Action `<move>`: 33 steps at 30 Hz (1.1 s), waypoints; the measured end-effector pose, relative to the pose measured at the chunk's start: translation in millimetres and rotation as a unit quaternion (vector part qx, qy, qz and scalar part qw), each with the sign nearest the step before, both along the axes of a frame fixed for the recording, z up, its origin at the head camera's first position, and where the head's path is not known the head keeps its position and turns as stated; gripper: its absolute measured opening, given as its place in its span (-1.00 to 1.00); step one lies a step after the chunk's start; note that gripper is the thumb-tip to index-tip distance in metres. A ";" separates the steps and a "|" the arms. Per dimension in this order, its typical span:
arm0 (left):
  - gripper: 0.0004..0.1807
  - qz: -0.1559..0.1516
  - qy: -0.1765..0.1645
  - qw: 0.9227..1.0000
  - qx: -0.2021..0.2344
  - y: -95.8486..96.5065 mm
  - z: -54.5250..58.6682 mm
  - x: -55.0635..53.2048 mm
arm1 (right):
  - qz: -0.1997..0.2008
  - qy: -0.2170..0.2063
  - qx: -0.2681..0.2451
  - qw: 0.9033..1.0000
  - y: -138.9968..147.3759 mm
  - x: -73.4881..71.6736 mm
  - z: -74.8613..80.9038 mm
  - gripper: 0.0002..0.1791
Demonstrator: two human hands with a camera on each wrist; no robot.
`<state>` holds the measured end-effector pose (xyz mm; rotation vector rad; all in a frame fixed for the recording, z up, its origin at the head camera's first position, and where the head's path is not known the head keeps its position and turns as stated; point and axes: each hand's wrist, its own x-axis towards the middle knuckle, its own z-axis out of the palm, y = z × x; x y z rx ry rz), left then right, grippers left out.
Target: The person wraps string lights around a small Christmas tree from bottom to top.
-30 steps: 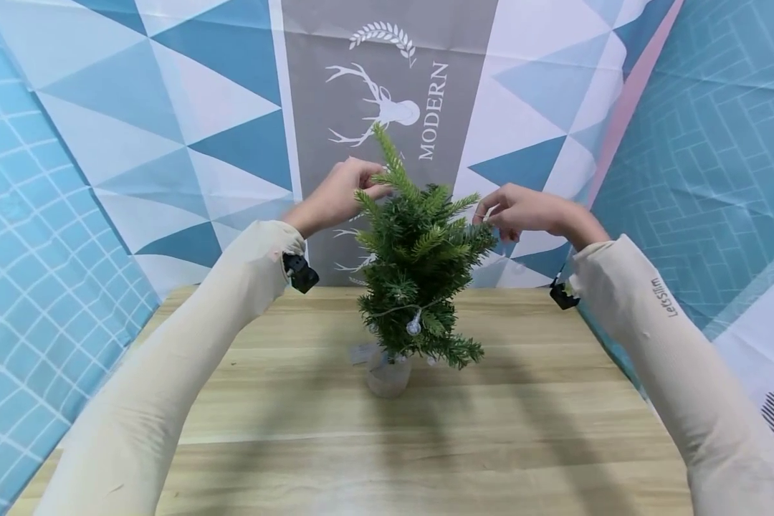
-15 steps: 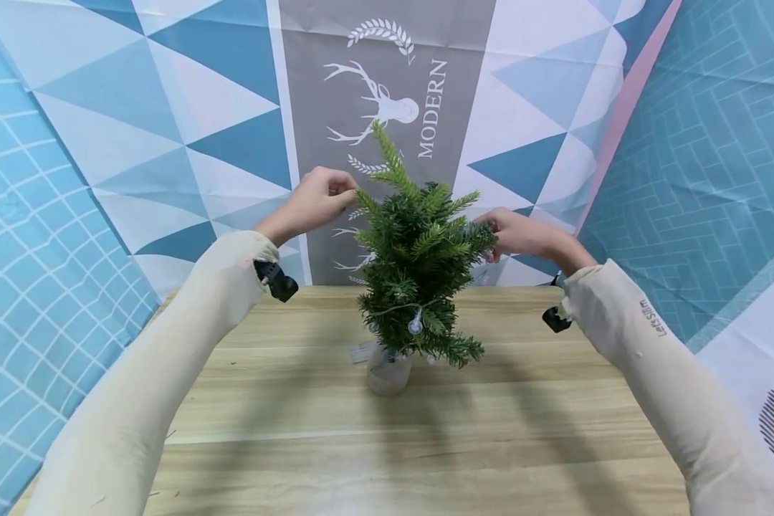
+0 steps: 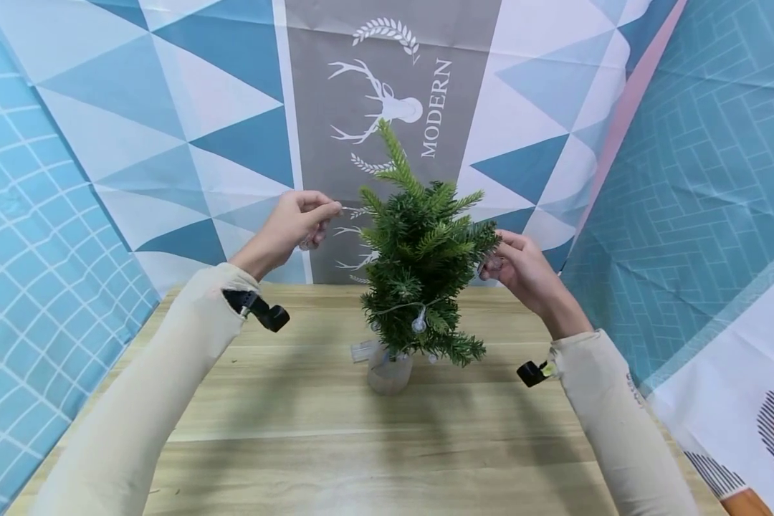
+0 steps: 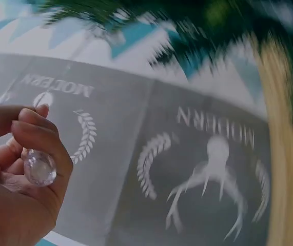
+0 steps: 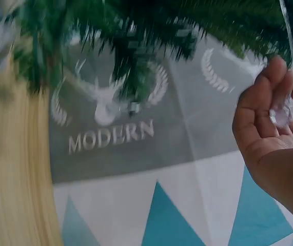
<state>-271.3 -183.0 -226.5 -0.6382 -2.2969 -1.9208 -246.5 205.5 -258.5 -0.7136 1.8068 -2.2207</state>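
Observation:
A small artificial Christmas tree stands upright on the table, with part of a string light around its lower branches and a clear bulb hanging in front. Left of the tree, my left hand pinches the thin light cord between thumb and forefinger. One clear bulb lies against its curled fingers in the left wrist view. At the tree's right side my right hand pinches the cord, and another clear bulb shows by its fingers. The cord behind the tree is hidden.
The tree's pale round base rests on the wooden table. A clear, flat piece sticks out left of the base. Patterned cloth hangs behind the table, and blue cloths flank it.
My left hand has drawn away from the treetop, leftward and down, holding the cord. My right hand has dropped lower and turned beside the branches. The tree has stayed in place.

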 end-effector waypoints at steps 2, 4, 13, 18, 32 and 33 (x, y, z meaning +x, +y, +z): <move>-0.80 -0.021 -0.043 0.996 0.081 -2.3 -4.6 5.6 | -0.002 -0.007 -0.031 1.000 -2.3 5.1 -2.8 -0.90; -0.81 -0.037 -0.068 0.987 0.140 -4.8 -8.2 12.3 | -0.003 -0.019 -0.063 0.998 -3.9 10.5 -4.3 -0.94; -0.76 -0.076 -0.088 0.949 0.293 -16.3 -25.8 51.4 | -0.093 0.018 -0.031 0.995 -8.8 27.3 -11.2 -0.78; -0.76 -0.109 -0.078 0.929 0.344 -17.8 -38.8 76.1 | -0.157 0.081 0.077 0.981 -10.6 34.3 -22.0 -0.63; -0.63 -0.126 0.003 0.955 0.269 8.2 -36.2 133.8 | -0.318 0.315 0.047 0.893 -37.9 87.7 -20.5 -0.77; -0.62 -0.120 0.007 0.959 0.256 11.1 -34.6 139.2 | -0.319 0.325 0.034 0.890 -42.2 93.7 -18.5 -0.78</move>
